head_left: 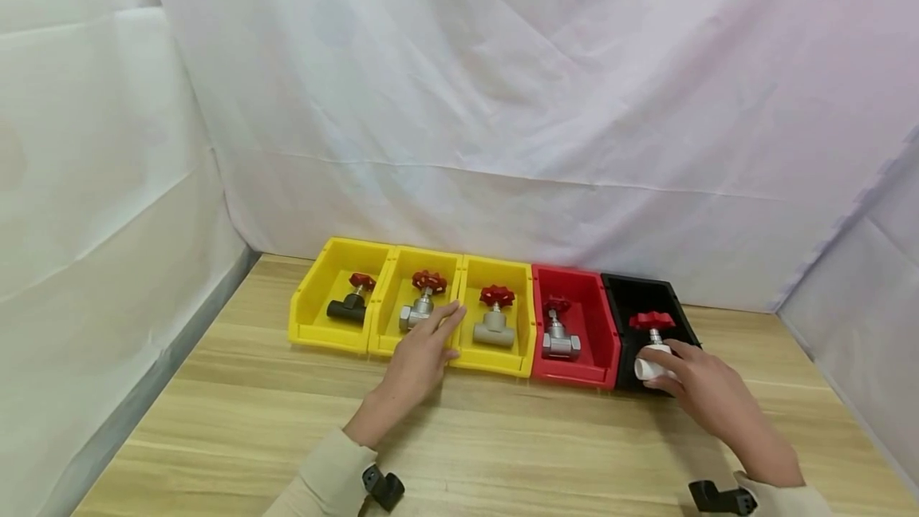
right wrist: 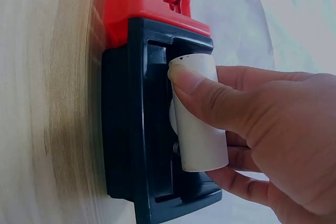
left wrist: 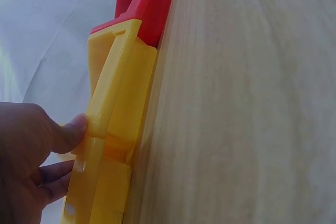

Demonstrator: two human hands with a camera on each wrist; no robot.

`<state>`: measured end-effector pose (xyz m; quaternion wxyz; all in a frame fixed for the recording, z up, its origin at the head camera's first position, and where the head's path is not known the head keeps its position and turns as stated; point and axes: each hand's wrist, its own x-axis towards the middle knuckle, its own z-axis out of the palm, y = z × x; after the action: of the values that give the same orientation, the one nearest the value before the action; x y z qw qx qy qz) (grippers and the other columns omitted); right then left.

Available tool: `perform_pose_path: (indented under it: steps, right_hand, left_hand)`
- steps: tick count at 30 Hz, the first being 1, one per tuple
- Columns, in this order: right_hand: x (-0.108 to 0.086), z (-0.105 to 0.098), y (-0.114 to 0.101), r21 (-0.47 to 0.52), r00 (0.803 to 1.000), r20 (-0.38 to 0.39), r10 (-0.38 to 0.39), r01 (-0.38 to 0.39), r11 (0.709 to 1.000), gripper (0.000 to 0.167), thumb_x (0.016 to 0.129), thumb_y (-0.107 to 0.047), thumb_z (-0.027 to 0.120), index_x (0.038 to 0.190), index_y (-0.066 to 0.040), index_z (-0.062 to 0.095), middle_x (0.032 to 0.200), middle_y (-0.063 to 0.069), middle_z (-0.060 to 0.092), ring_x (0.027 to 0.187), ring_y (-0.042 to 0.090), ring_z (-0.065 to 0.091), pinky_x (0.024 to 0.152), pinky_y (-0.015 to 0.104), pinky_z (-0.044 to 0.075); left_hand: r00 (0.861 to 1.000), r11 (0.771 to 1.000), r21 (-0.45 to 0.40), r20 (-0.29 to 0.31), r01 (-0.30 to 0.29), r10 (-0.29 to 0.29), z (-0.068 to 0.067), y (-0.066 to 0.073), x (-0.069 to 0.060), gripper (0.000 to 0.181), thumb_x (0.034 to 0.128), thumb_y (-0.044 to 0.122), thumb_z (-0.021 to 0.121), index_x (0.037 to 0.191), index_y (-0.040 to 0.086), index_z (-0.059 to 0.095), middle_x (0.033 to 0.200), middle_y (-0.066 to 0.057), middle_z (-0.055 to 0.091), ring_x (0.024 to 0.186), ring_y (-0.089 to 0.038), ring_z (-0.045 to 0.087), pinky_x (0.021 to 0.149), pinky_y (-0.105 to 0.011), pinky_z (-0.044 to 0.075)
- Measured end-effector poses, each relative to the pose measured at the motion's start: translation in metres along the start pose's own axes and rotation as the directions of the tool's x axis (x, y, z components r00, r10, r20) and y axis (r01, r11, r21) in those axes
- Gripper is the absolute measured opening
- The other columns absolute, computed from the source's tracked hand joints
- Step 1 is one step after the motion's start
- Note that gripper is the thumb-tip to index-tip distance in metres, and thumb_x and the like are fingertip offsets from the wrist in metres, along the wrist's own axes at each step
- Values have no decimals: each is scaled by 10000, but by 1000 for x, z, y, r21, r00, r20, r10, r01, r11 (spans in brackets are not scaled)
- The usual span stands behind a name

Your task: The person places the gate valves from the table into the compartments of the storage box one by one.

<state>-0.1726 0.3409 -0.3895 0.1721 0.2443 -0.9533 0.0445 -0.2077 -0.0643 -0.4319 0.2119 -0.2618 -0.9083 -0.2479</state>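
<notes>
In the head view, my right hand (head_left: 707, 385) grips the white body of a gate valve (head_left: 655, 365) with a red handwheel, at the front of the black bin (head_left: 642, 290). The right wrist view shows the thumb and fingers around its white pipe body (right wrist: 202, 124). My left hand (head_left: 420, 357) rests at the seam between the middle yellow bin and the right yellow bin (head_left: 495, 363), fingers fairly straight. Its thumb touches the front rim in the left wrist view. Close to it lie a metal valve (head_left: 424, 305) and a grey valve (head_left: 494, 328), both with red handwheels.
A black-bodied valve (head_left: 349, 305) lies in the leftmost yellow bin (head_left: 309, 325). Another metal valve (head_left: 558, 337) sits in the red bin (head_left: 592, 325). The bins form one row on the wooden table (head_left: 502, 453), before a white cloth (head_left: 467, 102).
</notes>
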Motion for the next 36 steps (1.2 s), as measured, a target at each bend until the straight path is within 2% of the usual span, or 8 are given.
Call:
perform_pose_path:
  steps: [10,14,20,36]
  right_hand:
    - [10,2,5,50,991,110,82,-88,995,362,768,-159,790,1112,-116,687,1056,217,632,935,411,624,702,546,523]
    - [14,2,5,76,991,111,80,-89,993,358,780,-157,781,1119,-91,682,1045,207,631,904,393,633,709,539,522]
    - [16,4,7,90,992,102,79,-88,992,363,778,-140,777,1119,-64,678,1004,194,631,828,360,642,690,534,522]
    - [34,21,13,106,972,218,90,-115,988,316,777,-95,773,1073,-22,690,971,187,650,867,356,635,734,518,526]
  left_hand:
    - [1000,1000,-1,-3,-2,2,0,0,0,670,817,98,761,1419,108,467,1399,-72,472,1066,-280,583,760,-341,533]
    - [1000,1000,-1,-5,0,0,1,0,0,671,817,97,760,1421,110,466,1400,-69,471,1059,-280,585,740,-332,532]
    - [1000,1000,-8,-4,0,0,1,0,0,672,816,90,760,1420,109,466,1403,-66,469,1073,-283,580,775,-350,531]
    - [1000,1000,6,-14,2,-2,2,-1,-1,675,810,90,765,1417,110,471,1401,-73,472,1080,-289,581,756,-344,535]
